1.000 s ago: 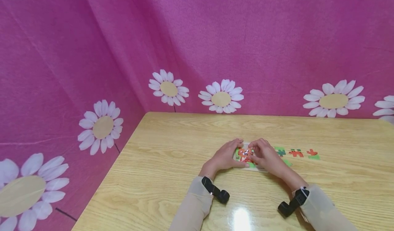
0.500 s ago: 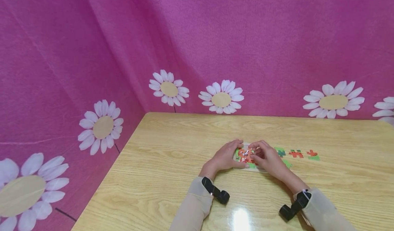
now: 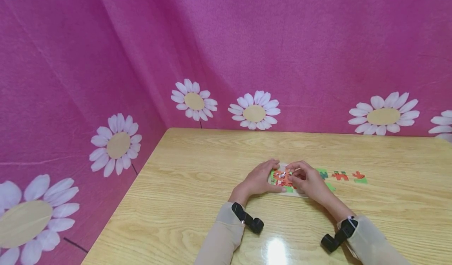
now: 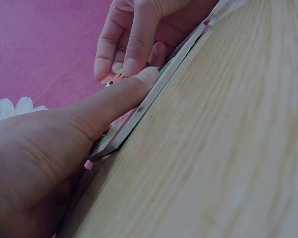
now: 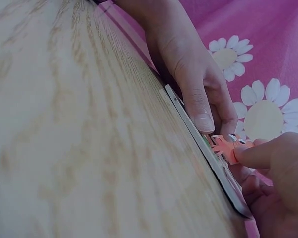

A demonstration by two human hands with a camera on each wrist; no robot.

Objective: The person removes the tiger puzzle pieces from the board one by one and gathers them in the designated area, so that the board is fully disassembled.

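My left hand spans the left end of a small puzzle tray, its thumb along the near rim and its fingers at the far side. In the right wrist view, my right hand pinches an orange puzzle piece with eye marks between thumb and fingers. That piece is tilted up over the tray, beside the left thumb. Orange and green tiger-picture pieces lie in the tray's left part. The right hand covers much of its right part.
Loose pieces lie on the wooden table right of the tray: a dark green one, an orange one, an orange-green one and a light green one. A pink flowered cloth hangs behind the table.
My right hand has shifted slightly to the right and nearer, with its fingers still over the tray. The left hand and the loose pieces keep their places.
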